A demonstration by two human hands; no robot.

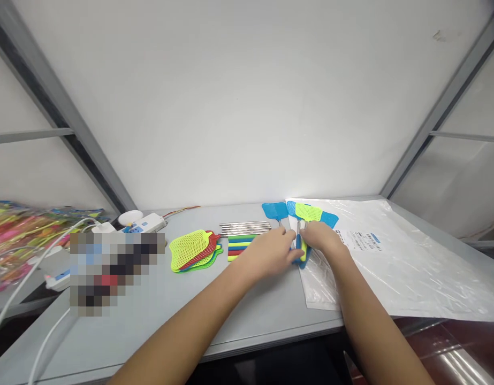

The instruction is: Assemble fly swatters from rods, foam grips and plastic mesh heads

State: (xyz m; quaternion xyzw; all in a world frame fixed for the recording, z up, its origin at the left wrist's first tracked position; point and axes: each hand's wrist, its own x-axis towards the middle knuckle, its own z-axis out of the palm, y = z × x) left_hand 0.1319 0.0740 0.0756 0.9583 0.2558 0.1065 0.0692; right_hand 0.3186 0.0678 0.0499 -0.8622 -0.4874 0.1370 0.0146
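Observation:
Blue and yellow-green fly swatters are gathered at the left edge of a plastic bag. My left hand (275, 250) is closed around the handle area of a blue fly swatter (275, 210), its fingers bent near the other handles. From the right, my right hand (322, 236) closes on the rods and handles beneath a yellow-green fly swatter (309, 212). A wider blue swatter head (330, 218) shows behind that one. My fingers partly hide the grips, so the exact contact is unclear.
Left of my hands lie stacked mesh swatter heads (190, 250), metal rods (244, 229) and coloured handle tubes (239, 247). A white plastic bag (391, 278) covers the table's right side. Power strips (148, 223) and a white cable (50, 334) lie at left.

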